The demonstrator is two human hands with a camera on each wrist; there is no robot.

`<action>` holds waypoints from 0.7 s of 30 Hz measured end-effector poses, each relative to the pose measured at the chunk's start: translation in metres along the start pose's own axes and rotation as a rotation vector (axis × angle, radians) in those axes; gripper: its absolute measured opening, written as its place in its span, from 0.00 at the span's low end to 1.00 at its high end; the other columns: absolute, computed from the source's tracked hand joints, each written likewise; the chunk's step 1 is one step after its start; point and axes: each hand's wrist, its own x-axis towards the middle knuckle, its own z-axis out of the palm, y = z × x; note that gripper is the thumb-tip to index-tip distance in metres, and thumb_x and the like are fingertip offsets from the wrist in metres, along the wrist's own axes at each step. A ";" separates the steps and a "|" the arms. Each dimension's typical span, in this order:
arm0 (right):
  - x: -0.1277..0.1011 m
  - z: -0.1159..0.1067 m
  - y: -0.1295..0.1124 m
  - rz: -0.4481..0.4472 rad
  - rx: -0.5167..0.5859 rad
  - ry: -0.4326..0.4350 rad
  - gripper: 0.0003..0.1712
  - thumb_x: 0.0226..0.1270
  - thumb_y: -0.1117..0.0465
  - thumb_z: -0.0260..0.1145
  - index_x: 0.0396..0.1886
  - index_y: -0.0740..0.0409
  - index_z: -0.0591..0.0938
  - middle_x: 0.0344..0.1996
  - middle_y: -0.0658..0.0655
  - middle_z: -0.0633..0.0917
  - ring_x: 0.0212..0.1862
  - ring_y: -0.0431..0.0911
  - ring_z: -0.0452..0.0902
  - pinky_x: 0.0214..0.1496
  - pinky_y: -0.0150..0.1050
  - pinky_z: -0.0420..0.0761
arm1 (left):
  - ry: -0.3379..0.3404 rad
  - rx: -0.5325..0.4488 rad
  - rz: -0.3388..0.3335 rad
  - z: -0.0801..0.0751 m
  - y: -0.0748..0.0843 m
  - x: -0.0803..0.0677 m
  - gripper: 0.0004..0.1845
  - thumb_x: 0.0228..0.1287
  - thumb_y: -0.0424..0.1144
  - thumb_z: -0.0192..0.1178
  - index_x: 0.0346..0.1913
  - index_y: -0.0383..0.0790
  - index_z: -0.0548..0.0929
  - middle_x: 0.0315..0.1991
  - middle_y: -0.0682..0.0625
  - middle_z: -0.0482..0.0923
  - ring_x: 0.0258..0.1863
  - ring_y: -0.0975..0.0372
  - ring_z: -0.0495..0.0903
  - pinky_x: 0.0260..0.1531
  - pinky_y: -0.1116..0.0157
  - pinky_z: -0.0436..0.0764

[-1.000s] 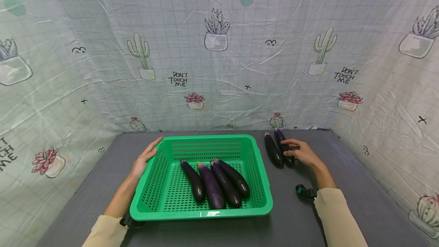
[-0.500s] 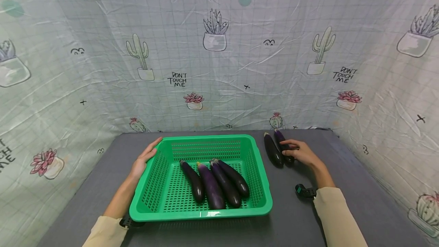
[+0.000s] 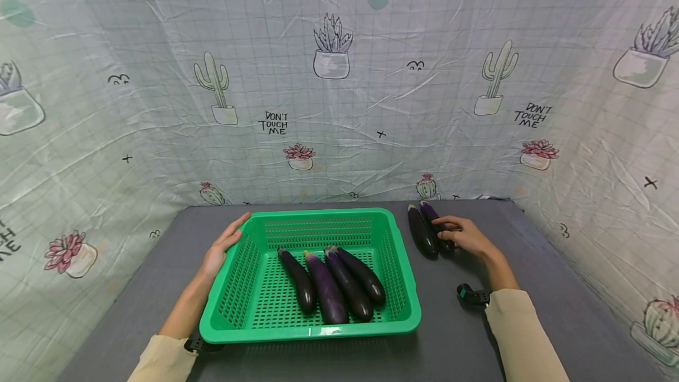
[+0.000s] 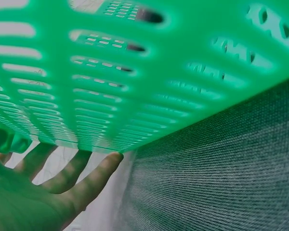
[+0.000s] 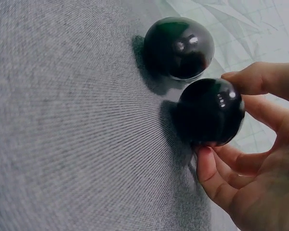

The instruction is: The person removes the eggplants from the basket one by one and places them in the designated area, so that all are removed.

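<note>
Basket (image 4: 135, 72): green plastic; its slotted wall fills the upper and left part of the left wrist view, seen from very close and low; rows of long narrow slots run across it; dark shapes show through a few slots near the top, too blurred to name
Left hand (image 4: 33, 192): at the lower left, palm toward the camera; fingers (image 4: 94, 175) straight and spread, tips reaching up against the lower edge of the basket wall; tinted green by the plastic
Table surface (image 4: 221, 178): grey woven cloth; takes up the lower right, running under the basket
Background: a pale strip shows between the fingers and the grey cloth
</note>
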 end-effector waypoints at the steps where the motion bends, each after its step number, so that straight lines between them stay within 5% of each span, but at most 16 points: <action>1: 0.000 0.000 0.000 0.002 0.002 0.000 0.28 0.75 0.60 0.63 0.71 0.66 0.75 0.71 0.76 0.71 0.71 0.72 0.65 0.41 0.41 0.80 | 0.001 -0.005 -0.001 0.000 0.000 0.000 0.29 0.88 0.36 0.32 0.83 0.31 0.44 0.70 0.70 0.69 0.64 0.74 0.77 0.61 0.76 0.78; 11: -0.001 0.000 -0.005 0.015 -0.015 -0.004 0.29 0.75 0.57 0.66 0.70 0.65 0.75 0.70 0.78 0.71 0.70 0.71 0.68 0.43 0.41 0.81 | -0.021 -0.027 0.001 -0.001 -0.001 -0.001 0.29 0.88 0.37 0.31 0.83 0.31 0.43 0.70 0.69 0.70 0.64 0.74 0.77 0.61 0.75 0.79; 21: -0.002 -0.001 -0.006 0.015 0.028 -0.020 0.28 0.80 0.57 0.61 0.72 0.67 0.72 0.68 0.78 0.72 0.66 0.70 0.73 0.51 0.53 0.88 | -0.026 -0.016 0.000 -0.002 -0.001 0.000 0.30 0.88 0.37 0.30 0.82 0.27 0.39 0.70 0.68 0.67 0.64 0.74 0.76 0.61 0.75 0.79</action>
